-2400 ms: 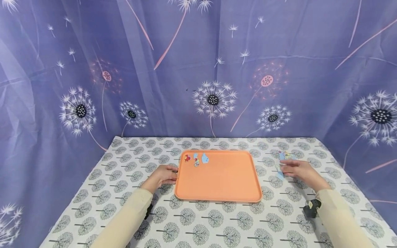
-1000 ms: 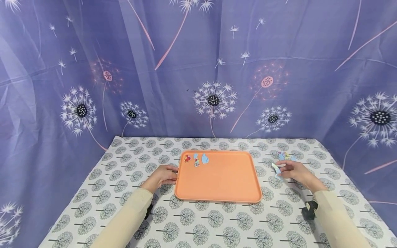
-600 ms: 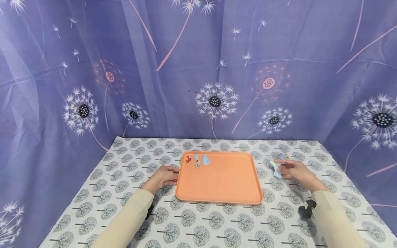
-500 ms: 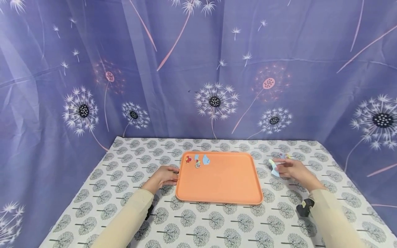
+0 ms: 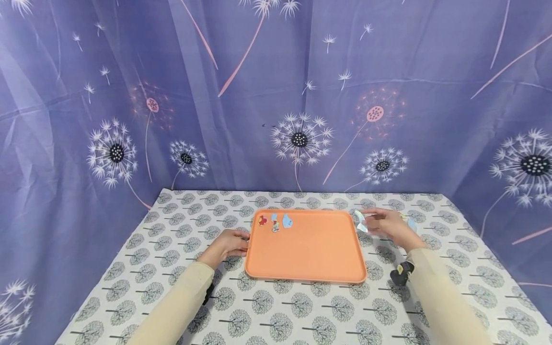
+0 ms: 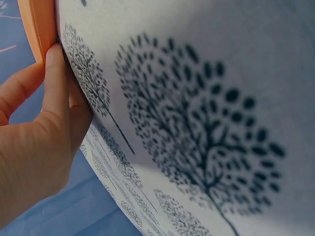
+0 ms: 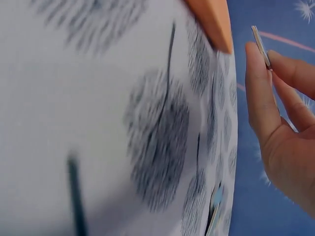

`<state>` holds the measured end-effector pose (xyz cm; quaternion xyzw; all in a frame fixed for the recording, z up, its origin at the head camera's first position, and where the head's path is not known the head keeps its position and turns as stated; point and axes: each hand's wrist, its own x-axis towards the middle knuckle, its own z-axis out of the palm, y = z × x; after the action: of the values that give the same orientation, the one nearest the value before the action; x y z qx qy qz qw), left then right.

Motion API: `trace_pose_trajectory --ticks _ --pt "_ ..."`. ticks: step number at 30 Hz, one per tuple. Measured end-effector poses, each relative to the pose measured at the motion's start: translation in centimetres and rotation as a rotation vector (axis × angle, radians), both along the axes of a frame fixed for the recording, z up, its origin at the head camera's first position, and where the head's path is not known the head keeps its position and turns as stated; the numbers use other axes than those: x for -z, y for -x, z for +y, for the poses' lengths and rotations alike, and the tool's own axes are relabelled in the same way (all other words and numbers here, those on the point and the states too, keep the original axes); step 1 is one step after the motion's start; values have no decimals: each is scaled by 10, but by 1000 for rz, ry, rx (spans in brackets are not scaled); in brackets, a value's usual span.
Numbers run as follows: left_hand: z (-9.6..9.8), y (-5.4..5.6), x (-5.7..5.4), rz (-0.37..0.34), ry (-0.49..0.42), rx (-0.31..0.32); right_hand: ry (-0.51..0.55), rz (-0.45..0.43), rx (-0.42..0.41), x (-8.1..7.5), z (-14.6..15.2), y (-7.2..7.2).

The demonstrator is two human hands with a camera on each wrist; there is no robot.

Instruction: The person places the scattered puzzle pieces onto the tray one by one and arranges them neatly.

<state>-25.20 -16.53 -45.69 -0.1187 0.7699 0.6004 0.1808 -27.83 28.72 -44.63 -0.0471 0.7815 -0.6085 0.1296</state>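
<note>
Pinched between thumb and fingers of the right hand is a pale blue piece, raised off the cloth just by the right rim of an orange tray. The left hand grips the tray's left edge, thumb and fingers closed on the rim.

The tray lies flat on a table covered by a white cloth printed with rows of grey trees on dark trunks. Behind it and along both sides hangs a blue-violet curtain, lightly creased, patterned with dandelions: five whole white heads with dark centres and two pink-centred ones.

Counted out, one tray; on it, near its far left corner, one red piece, one larger light blue piece, and between them a small blue patch just above a multicoloured patch, too small to tell as one piece or two. More pieces lie on the cloth beyond the right hand, partly hidden, their number unclear. Two cream sleeves reach in.
</note>
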Motion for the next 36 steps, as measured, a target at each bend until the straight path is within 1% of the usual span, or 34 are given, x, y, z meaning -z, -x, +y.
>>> trace_pose_trajectory --ticks 3,6,11,16,21,23,25,28,36 --pt "-1 0 0 3 6 6 3 -16 6 -2 -12 5" --pt "-1 0 0 4 7 8 4 -14 1 -4 -24 9" --pt "0 1 -1 0 1 6 39 -19 -15 -7 -43 15" --pt "0 0 -2 -1 -12 8 61 -17 -15 -5 -60 21" --pt "0 0 -1 -1 -14 10 46 -19 -2 -2 -79 27" --pt "-1 0 -1 2 -8 11 30 -13 -7 -2 -86 29" --pt "-1 0 -1 3 -2 8 34 -12 -15 -2 -94 31" --pt "-1 0 -1 7 7 5 48 -2 -43 -3 -106 33" --pt "1 0 0 5 38 7 99 -40 -69 1 -137 33"
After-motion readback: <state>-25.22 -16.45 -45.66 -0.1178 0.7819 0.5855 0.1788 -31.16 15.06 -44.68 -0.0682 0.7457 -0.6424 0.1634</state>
